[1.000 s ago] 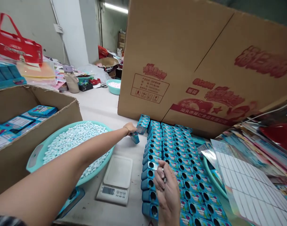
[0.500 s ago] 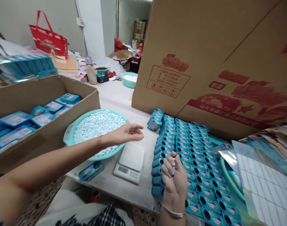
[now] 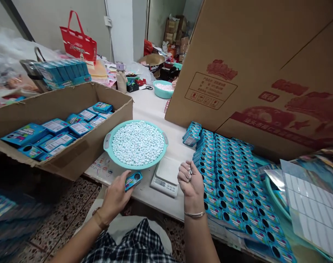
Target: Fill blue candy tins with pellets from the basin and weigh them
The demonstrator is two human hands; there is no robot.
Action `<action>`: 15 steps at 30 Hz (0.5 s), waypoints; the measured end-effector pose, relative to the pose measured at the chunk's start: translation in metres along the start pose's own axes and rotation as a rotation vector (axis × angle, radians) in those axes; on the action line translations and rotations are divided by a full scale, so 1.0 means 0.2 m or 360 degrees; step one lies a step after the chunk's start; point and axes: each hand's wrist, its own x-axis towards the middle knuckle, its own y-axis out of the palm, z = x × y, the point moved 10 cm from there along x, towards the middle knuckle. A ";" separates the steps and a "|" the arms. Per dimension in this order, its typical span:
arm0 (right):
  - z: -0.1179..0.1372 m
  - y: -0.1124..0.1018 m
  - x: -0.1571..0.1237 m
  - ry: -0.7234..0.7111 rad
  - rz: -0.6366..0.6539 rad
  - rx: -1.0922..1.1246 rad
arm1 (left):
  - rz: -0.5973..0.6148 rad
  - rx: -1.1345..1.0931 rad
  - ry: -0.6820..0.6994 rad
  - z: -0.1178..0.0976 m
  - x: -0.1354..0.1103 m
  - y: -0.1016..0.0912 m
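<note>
My left hand [image 3: 117, 193] grips the near end of a small blue box [image 3: 134, 180] at the table's front edge. A dark round hole shows in the box's top. Closed in a fist, palm up, my right hand [image 3: 190, 179] holds some small pale candies [image 3: 190, 172] that peek out between the fingers. It hovers just right of a white digital scale [image 3: 167, 176], whose platform bears nothing. Behind the left hand stands a turquoise basin [image 3: 108, 143] full of pale candies. To the right of my fist stand rows of blue boxes [image 3: 232, 182] with dark round holes on top.
An open cardboard carton [image 3: 73, 153] of blue boxes stands at the left. A large cardboard box [image 3: 254, 73] rises behind the rows. Plastic sheets [image 3: 311, 201] lie at the right. Farther back are a red bag [image 3: 78, 45] and another basin [image 3: 163, 93].
My left hand has moved from above the basin's right side down to the blue box and taken hold of it. My right hand stays closed near the scale. The view has shifted left.
</note>
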 end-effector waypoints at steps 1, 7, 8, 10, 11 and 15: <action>0.03 -0.02 -0.02 -0.0018 -0.0006 -0.0003 | 0.0057 -0.0030 0.0038 -0.04 0.00 -0.01; 0.23 -0.16 -0.10 -0.0202 -0.0035 0.0044 | 0.0327 -0.0485 0.0389 -0.41 0.12 -0.01; 0.26 -0.17 -0.11 -0.0215 -0.0026 0.0051 | 0.0334 -0.0513 0.0432 -0.47 0.17 0.02; 0.29 -0.18 -0.12 -0.0232 -0.0005 0.0065 | 0.0332 -0.0483 0.0495 -0.59 0.29 0.11; 0.30 -0.18 -0.12 -0.0241 0.0002 0.0070 | 0.0333 -0.0432 0.0515 -0.64 0.35 0.16; 0.34 -0.17 -0.11 -0.0273 0.0019 0.0048 | 0.0450 -0.0158 0.0560 -0.78 0.53 0.38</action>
